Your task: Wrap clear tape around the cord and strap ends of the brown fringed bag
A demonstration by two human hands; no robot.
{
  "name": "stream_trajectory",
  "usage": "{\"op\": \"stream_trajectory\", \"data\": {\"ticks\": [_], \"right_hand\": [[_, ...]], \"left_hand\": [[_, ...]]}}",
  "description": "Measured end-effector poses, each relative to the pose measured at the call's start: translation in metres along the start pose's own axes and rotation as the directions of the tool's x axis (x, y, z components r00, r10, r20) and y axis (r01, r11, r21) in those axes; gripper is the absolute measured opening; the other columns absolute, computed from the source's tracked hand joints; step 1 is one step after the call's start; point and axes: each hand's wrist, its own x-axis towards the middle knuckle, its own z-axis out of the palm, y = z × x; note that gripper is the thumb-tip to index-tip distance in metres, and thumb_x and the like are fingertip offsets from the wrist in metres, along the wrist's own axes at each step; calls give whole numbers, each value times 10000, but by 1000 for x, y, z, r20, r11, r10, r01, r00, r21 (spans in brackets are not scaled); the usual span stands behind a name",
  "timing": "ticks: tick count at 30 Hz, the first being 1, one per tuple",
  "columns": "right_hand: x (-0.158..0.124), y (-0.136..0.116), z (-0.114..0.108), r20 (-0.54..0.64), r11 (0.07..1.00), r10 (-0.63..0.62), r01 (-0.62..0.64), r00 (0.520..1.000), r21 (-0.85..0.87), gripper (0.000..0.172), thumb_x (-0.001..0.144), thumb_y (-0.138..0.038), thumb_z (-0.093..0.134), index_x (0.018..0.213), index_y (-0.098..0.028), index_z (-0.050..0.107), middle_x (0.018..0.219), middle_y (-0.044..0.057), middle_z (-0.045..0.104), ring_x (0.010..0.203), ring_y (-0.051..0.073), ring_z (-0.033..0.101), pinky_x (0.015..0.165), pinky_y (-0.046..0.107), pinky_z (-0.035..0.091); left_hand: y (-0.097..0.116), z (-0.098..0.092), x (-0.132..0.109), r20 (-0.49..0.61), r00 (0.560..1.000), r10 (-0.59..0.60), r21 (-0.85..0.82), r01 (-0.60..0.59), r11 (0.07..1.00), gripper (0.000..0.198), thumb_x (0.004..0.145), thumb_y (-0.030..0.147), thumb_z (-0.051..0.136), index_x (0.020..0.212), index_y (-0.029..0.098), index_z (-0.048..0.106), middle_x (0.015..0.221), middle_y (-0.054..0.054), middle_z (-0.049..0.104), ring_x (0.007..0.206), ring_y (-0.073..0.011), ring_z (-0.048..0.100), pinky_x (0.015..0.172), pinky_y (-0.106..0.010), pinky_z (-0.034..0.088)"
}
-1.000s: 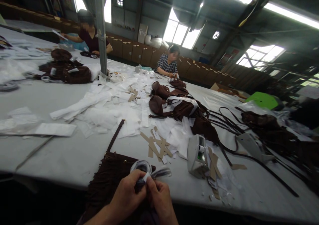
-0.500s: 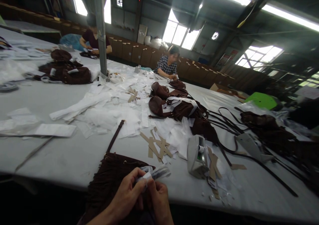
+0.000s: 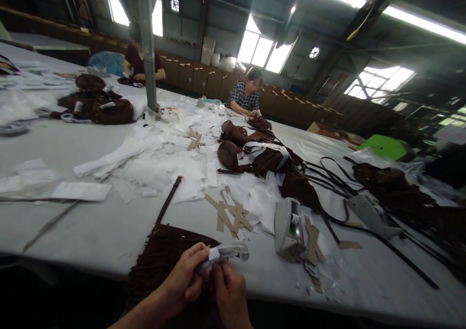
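My left hand [image 3: 186, 273] is closed around one end of a looped bundle [image 3: 235, 250] in whitish, see-through wrapping, with a white band round it. Its loop sticks out to the right. Just below the bundle, my right hand [image 3: 232, 290] has its fingers pinched together against its underside; what they grip there is hidden. Beneath both hands, a dark brown fringed bag [image 3: 160, 256] hangs over the table's near edge. From its top a strap with a buckle end [image 3: 169, 200] lies away across the table.
A grey tape dispenser [image 3: 287, 229] stands to the right, beside brown card strips [image 3: 233, 212]. White paper scraps [image 3: 160, 166] cover the middle. More brown bags [image 3: 265, 159] and long straps lie beyond. A metal post [image 3: 147, 52] rises from the table; two people work across it.
The bundle has turned, so its loop and white band show more clearly. My right hand has dropped slightly below it, while my left hand keeps its hold.
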Motion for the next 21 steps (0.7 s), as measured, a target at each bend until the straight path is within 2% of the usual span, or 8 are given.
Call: {"op": "stream_trajectory", "data": {"ticks": [4, 7, 10, 12, 13, 15, 17, 21], "right_hand": [[1, -2, -2, -51, 964, -161, 147, 986, -221, 416, 922, -380, 403, 618, -177, 601, 491, 10, 560, 437, 109, 475, 449, 228, 315], [0, 2, -4, -80, 912, -233, 189, 969, -365, 415, 909, -341, 442, 540, -188, 557, 448, -8, 530, 403, 101, 465, 439, 231, 303], [-1, 8, -12, -169, 829, -354, 225, 920, -512, 370, 870, -384, 539, 551, -197, 531, 475, -16, 514, 436, 114, 486, 461, 235, 349], [1, 10, -20, -203, 738, -501, 293, 841, -608, 265, 836, -419, 591, 718, -182, 607, 650, 34, 596, 609, 169, 579, 592, 276, 449], [3, 11, -23, -182, 678, -570, 334, 801, -655, 260, 824, -429, 604, 856, -173, 635, 793, 76, 624, 749, 213, 607, 699, 333, 477], [7, 9, -29, -89, 552, -656, 397, 750, -733, 361, 817, -416, 607, 1100, -193, 611, 1072, 141, 577, 1001, 297, 562, 874, 477, 432], [10, 4, -32, -37, 479, -671, 396, 740, -783, 367, 813, -389, 608, 1153, -251, 605, 1148, 142, 516, 1061, 331, 513, 906, 546, 384], [12, -6, -36, -88, 462, -649, 299, 756, -835, 289, 793, -391, 622, 1065, -298, 661, 1102, 136, 515, 999, 348, 502, 879, 582, 359]], "left_hand": [[0, 1, -2, 8, 1000, 11, 77, -11, 997, 311, 834, 479, 562, 818, 197, 432, 600, 60, 566, 208, 1, 302, 231, -117, 115], [-3, -1, -2, 8, 1000, 16, 160, -17, 987, 312, 836, 483, 551, 853, 191, 441, 595, 47, 580, 211, -9, 308, 222, -122, 113], [-6, -7, 0, -46, 999, -11, 158, 18, 987, 344, 825, 475, 539, 996, 206, 411, 578, 48, 593, 207, -25, 287, 224, -129, 112], [-5, -12, 2, -90, 995, -51, 139, 63, 988, 386, 820, 461, 526, 1078, 217, 376, 563, 55, 589, 209, -31, 269, 232, -130, 105], [-5, -13, 3, -102, 992, -78, 127, 90, 988, 391, 820, 456, 514, 1096, 220, 368, 557, 58, 583, 212, -31, 258, 237, -131, 100], [-3, -14, 4, -103, 985, -138, 103, 148, 984, 376, 823, 450, 492, 1100, 226, 370, 548, 64, 566, 220, -31, 237, 245, -135, 91], [-2, -12, 4, -96, 977, -188, 83, 196, 977, 361, 822, 445, 476, 1095, 233, 372, 544, 70, 552, 226, -33, 219, 249, -142, 86], [-1, -7, 5, -112, 966, -232, 81, 242, 967, 360, 810, 446, 479, 1091, 246, 377, 542, 75, 538, 227, -35, 210, 261, -147, 75]]}}
